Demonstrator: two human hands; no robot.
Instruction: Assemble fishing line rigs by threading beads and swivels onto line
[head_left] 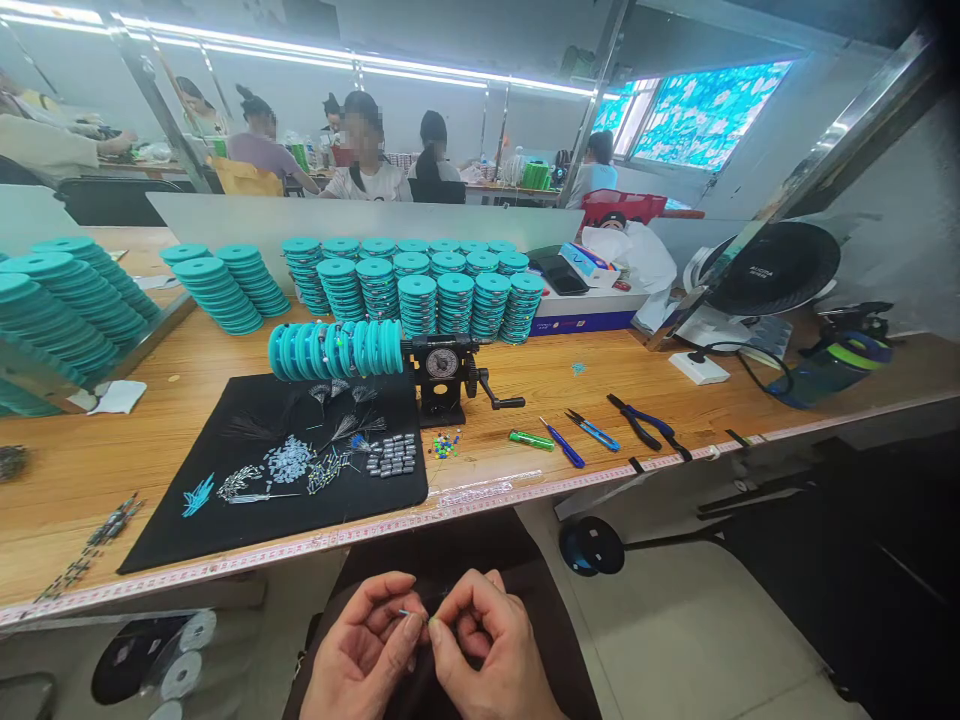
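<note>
Over my lap, just below the table edge, both hands come together in a pinch. My left hand (pixel 364 650) is closed on a thin pale-blue piece (pixel 405 612), whose tip pokes out by the thumb. My right hand (pixel 491 650) meets it with thumb and forefinger pinched; something tiny and greenish shows there, too small to name. Ahead lies a black mat (pixel 300 520) bearing blue slivers (pixel 198 495), a heap of pale-blue bits (pixel 289 460), small metal parts (pixel 241 484) and grey cylinders (pixel 391 455).
A hand-cranked winder (pixel 442 375) carries a row of turquoise spools (pixel 337 350); stacked spools (pixel 416 290) stand behind. To its right lie coloured beads (pixel 445 444), a green tube (pixel 531 440), a blue-handled tool (pixel 564 446), snips (pixel 592 430) and pliers (pixel 645 422). People sit beyond the partition.
</note>
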